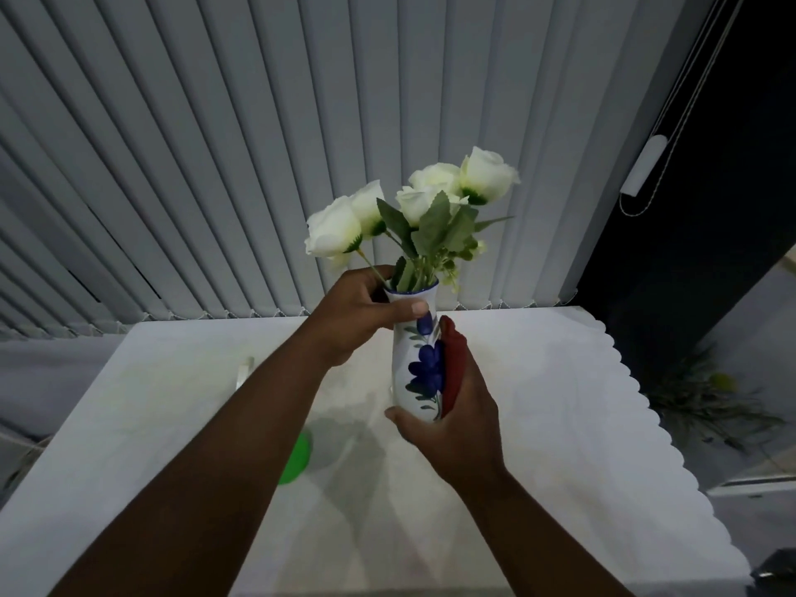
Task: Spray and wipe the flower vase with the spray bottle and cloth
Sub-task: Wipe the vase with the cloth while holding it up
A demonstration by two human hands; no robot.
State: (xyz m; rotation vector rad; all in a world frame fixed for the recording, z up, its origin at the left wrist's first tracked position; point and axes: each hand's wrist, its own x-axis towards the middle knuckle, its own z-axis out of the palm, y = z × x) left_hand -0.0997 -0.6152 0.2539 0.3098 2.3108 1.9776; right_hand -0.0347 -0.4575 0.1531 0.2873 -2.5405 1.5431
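Over a white-covered table [560, 424] backed by vertical blinds [215, 144], a person holds a flower vase [415, 364] of white roses [336, 230] aloft, the left hand [357, 316] closed round its neck. The right hand [456, 415] presses a red cloth [454, 372] against the vase's right side, so wiping looks under way; a green object [297, 458], perhaps the spray bottle, lies near left, mostly hidden, and how much wiping remains cannot be told

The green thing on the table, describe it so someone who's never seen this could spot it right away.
Start at the white table with the scalloped edge, below the grey vertical blinds. Follow the left forearm back from the vase; the bright green rounded object peeks out from its right edge, mostly hidden. It is the only vivid green thing on the tabletop.
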